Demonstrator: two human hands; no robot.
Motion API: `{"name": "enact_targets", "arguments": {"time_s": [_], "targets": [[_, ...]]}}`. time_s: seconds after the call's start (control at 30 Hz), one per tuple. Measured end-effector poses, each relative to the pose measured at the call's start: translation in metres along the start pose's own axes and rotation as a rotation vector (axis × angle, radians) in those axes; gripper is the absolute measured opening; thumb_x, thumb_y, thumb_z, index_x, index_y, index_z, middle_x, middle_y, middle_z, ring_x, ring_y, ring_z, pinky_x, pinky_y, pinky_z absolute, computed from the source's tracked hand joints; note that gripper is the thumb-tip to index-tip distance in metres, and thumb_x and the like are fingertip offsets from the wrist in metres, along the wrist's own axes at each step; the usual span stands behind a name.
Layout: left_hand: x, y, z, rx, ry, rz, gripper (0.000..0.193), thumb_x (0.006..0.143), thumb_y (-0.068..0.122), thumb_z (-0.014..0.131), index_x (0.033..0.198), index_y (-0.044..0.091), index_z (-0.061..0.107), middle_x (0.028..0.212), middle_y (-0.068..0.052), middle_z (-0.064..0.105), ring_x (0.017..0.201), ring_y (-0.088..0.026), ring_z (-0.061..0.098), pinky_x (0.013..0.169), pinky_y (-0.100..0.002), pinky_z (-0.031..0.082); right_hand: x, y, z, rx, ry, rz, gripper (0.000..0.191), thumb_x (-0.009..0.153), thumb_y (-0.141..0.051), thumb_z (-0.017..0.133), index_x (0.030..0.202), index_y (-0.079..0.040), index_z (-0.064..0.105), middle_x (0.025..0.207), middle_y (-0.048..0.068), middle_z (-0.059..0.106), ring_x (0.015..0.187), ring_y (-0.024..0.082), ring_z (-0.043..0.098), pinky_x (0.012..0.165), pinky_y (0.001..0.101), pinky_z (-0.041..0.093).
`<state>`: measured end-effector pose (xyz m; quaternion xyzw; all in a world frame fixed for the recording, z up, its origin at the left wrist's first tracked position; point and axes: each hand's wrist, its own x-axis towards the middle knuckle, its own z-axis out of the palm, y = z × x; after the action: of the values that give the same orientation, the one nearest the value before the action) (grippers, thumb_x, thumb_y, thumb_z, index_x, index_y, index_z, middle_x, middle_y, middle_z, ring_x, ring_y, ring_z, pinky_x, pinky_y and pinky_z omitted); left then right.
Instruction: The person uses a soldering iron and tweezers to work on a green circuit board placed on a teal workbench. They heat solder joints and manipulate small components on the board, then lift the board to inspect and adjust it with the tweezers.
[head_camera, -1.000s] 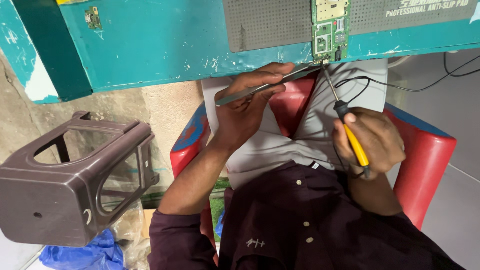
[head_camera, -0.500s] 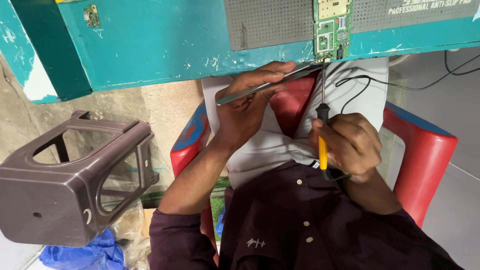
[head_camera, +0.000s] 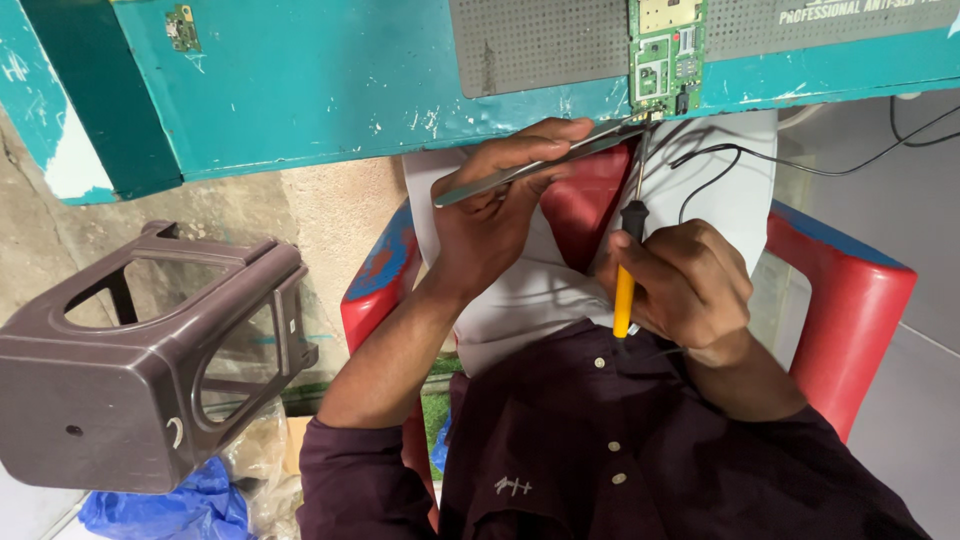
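Left hand (head_camera: 495, 215) closing around metal tweezers (head_camera: 540, 168), fingers curled over the top, thumb underneath, gripping near the middle. Tweezers lying nearly level, blunt end jutting out to the left, tips reaching up and right to the lower edge of the green circuit board (head_camera: 665, 50). Whether the tips are touching the board or pinching anything: too small to tell.

Right hand (head_camera: 690, 280) wrapping tight around a soldering iron (head_camera: 628, 255), yellow handle poking out below the fingers, black collar above them, thin metal shaft rising almost straight up. Shaft's tip ending right at the board's bottom edge, just beside the tweezer tips; actual contact not clear. Both hands hanging below the table edge, over a lap in white cloth, close together but apart.

Circuit board resting on a grey dotted mat (head_camera: 540, 40) atop the teal table (head_camera: 330, 90), its lower end overhanging the table's front edge. Black cable (head_camera: 800, 165) trailing from the right, looping down beside the iron. Dark maroon shirt (head_camera: 620, 450) filling the lower middle. Red plastic chair (head_camera: 850, 300) showing on either side of the body. Brown plastic stool (head_camera: 140, 360) lying tipped on its side at the left, well apart from the hands, with a blue bag (head_camera: 170, 505) beneath it.
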<state>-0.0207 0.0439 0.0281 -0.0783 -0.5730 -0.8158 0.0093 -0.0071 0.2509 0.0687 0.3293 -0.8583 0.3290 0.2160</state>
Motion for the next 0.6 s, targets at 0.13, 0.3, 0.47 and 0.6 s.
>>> {"name": "enact_targets", "arguments": {"time_s": [0.13,0.3,0.47,0.6], "targets": [[-0.002,-0.002,-0.001,-0.005,0.008,-0.002,0.017,0.114,-0.007,0.058,0.129,0.000,0.060,0.137,-0.014,0.066,0.136,-0.024,0.062,0.119,-0.036,0.056,-0.002,-0.002,-0.002,0.014,-0.008,0.013,0.019,0.083,0.012,0.087,0.095,0.005,0.074,0.084,0.009,0.057,0.066,0.022,0.059,0.053,0.0353,0.047],[-0.004,-0.007,0.002,-0.071,0.047,-0.011,0.020,0.113,-0.007,0.058,0.131,0.002,0.059,0.137,-0.015,0.065,0.136,-0.025,0.062,0.115,-0.034,0.058,-0.003,0.000,-0.001,0.007,-0.025,0.009,0.023,0.083,0.010,0.088,0.100,0.005,0.075,0.086,0.009,0.056,0.069,0.023,0.060,0.055,0.0357,0.048],[-0.006,-0.009,0.003,-0.046,0.048,0.002,0.020,0.114,-0.007,0.057,0.132,0.002,0.058,0.138,-0.017,0.064,0.136,-0.025,0.062,0.115,-0.033,0.057,-0.004,0.000,-0.002,-0.003,-0.020,0.023,0.022,0.084,0.011,0.089,0.101,0.005,0.076,0.085,0.008,0.056,0.069,0.023,0.060,0.056,0.0352,0.048],[-0.005,-0.011,0.004,-0.033,0.045,0.027,0.020,0.114,-0.007,0.057,0.132,0.002,0.057,0.139,-0.016,0.064,0.136,-0.024,0.062,0.116,-0.033,0.057,-0.007,0.002,0.000,-0.029,0.019,0.020,0.019,0.084,0.008,0.090,0.095,0.004,0.076,0.084,0.009,0.056,0.066,0.023,0.059,0.053,0.0352,0.047]]}}
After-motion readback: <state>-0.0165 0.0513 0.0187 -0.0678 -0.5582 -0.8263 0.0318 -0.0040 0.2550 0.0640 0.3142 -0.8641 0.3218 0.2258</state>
